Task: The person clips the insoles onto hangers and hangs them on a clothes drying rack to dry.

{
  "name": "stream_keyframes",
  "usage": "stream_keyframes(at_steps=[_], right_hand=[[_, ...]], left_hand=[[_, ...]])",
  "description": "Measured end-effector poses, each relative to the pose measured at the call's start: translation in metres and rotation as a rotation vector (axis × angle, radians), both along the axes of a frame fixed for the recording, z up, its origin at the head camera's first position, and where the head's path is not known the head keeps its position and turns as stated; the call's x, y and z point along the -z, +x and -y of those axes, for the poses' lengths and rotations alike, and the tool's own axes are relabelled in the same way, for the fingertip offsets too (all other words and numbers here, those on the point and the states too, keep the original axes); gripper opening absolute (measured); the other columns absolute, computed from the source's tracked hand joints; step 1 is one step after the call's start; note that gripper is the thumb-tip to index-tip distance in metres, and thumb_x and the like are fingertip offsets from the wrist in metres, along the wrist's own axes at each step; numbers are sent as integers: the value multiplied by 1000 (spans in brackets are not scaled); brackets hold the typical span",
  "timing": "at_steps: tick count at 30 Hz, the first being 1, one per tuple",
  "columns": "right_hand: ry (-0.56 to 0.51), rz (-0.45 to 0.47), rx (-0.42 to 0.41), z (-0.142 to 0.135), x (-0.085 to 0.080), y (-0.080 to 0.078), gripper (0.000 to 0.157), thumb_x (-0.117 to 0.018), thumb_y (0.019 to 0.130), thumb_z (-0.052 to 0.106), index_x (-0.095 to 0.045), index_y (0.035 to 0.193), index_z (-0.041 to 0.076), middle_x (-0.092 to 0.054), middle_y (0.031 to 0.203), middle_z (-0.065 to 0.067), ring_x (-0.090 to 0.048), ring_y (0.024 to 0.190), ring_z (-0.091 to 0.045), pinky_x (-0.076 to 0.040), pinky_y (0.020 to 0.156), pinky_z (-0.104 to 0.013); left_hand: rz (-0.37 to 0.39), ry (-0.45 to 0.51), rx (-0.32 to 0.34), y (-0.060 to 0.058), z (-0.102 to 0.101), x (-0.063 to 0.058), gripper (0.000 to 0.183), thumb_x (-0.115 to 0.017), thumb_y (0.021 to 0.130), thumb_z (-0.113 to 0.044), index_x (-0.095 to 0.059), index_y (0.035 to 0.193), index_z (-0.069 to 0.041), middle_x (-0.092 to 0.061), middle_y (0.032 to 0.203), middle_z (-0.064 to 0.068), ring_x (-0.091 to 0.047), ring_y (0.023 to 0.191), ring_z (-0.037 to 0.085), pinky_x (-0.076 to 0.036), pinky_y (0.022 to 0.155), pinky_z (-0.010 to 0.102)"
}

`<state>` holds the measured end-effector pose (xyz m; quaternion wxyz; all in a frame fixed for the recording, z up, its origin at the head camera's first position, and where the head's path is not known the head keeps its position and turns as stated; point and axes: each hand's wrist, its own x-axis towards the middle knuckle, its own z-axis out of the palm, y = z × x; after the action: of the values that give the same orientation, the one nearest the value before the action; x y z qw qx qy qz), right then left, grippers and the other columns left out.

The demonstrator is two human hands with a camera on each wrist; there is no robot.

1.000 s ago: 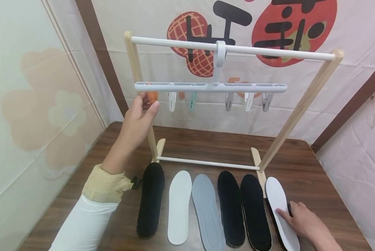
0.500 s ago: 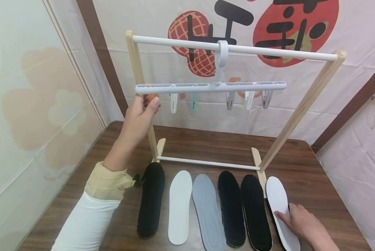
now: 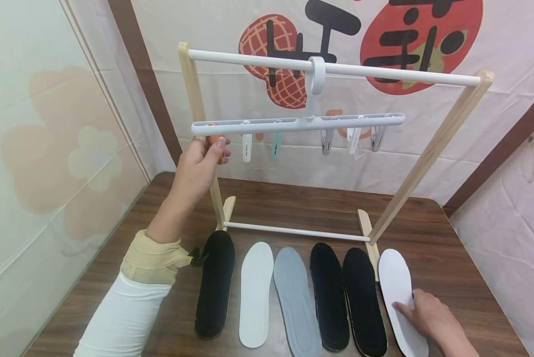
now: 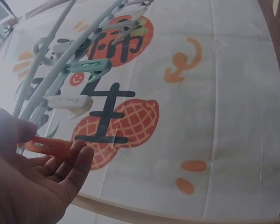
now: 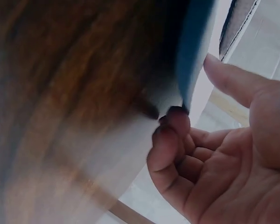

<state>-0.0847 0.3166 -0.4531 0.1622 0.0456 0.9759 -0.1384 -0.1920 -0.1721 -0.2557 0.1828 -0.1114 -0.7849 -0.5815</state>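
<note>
In the head view my left hand (image 3: 198,161) pinches an orange clothespin (image 3: 216,140) at the left end of a pale plastic clip hanger (image 3: 258,126). The left wrist view has the thumb on one side of that clothespin (image 4: 51,147) and fingers on the other. At the far right, my right hand (image 3: 436,315) grips the edge of a white insole (image 3: 396,282), thumb on top. Seen from the right wrist, curled fingertips (image 5: 165,140) lie against the insole's underside. Several more clothespins hang along the bar, among them a white one (image 3: 247,141) and a green one (image 3: 276,141).
A wooden rack with a white top rod (image 3: 396,74) carries the hanger. In front of it lie a black insole (image 3: 215,285), a white one (image 3: 255,295), a grey one (image 3: 295,302) and two more black ones (image 3: 329,297) on the brown table (image 3: 449,258).
My left hand moves slightly at the orange clothespin, and the hanger tips a little, left end down and right end up. The right-hand insole tilts, with less dark edge showing on its left.
</note>
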Motion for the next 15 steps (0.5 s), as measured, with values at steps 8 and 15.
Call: stream_keyframes(at_steps=[8,15], right_hand=[[-72,-120,18,-2,-2,2,47,-73,92,36,-57,97,-7,-63,79,-9,-57,69,-23,-47,59,-41],[-155,-157,26,3,-9,3,35,-73,93,26,-53,101,-3,-54,75,-3,-51,67,-18,-42,58,-34]], left_hand=[[32,137,83,-2,3,1,38,-46,109,-24,-47,139,-2,-59,110,7,-61,95,20,-52,85,26],[6,174,81,-2,4,2,32,-50,107,-23,-50,133,-5,-62,101,0,-62,91,19,-53,84,25]])
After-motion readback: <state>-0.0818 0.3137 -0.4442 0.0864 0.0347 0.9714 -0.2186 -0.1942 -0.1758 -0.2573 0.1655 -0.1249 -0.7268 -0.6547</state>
